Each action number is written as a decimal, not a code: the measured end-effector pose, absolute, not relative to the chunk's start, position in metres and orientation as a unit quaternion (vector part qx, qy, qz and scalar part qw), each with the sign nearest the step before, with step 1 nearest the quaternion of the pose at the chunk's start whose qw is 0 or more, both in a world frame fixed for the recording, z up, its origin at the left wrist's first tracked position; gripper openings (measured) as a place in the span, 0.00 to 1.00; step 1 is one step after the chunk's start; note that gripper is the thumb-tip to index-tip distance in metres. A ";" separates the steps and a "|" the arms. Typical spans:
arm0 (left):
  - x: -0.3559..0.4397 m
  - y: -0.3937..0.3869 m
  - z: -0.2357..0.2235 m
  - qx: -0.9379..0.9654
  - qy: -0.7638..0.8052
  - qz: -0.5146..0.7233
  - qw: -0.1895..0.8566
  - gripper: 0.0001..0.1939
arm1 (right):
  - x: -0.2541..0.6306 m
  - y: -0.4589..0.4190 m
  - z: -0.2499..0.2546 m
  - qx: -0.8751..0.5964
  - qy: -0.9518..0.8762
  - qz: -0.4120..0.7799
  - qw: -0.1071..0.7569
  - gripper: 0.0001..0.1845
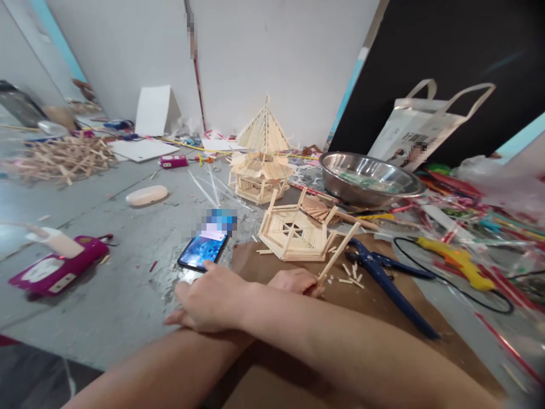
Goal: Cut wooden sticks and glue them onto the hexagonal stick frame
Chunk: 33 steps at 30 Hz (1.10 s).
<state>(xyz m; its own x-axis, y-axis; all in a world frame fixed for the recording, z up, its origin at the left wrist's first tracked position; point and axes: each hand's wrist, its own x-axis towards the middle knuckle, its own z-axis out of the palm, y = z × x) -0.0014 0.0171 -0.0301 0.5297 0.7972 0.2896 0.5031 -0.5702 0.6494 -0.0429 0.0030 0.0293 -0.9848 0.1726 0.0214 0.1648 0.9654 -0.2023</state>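
My forearms cross, the right lying over the left. My left hand [293, 281] comes out on the right side, its fingers closed around a thin wooden stick [340, 250] that slants up and right. My right hand [213, 298] reaches left with fingers apart, one fingertip at the lower edge of a lit smartphone [200, 253]. Beyond my left hand, a hexagonal stick frame [293, 233] with short uprights rests on a brown sheet [251, 267]. Blue-handled pliers [387, 284] and short cut stick pieces [355, 275] lie to its right.
A stick-built pagoda model [261, 165] stands behind. Right of it are a steel basin [370, 190], a yellow glue gun [457, 261] with a looping black cord, and a paper bag [417, 130]. At left are a magenta power strip [59, 270], a white oval case [147, 196] and a stick pile [63, 159].
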 end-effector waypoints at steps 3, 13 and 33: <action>-0.003 0.021 -0.028 0.831 0.407 0.283 0.252 0.10 | -0.057 0.004 0.025 -0.089 -0.985 0.147 -0.004 0.30; -0.003 0.028 -0.028 0.803 0.453 0.280 0.266 0.14 | -0.068 0.015 0.020 -0.081 -0.981 0.166 -0.063 0.37; -0.006 0.026 -0.018 0.764 0.517 0.233 0.309 0.18 | -0.071 0.018 0.015 -0.058 -0.984 0.160 -0.045 0.34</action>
<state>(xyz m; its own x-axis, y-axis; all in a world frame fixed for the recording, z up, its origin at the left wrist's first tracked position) -0.0061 0.0259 -0.0185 0.3571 0.9333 0.0372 0.6453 -0.2753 0.7126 -0.0709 0.0178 0.0147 -0.9893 0.0992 -0.1068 0.1279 0.9421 -0.3100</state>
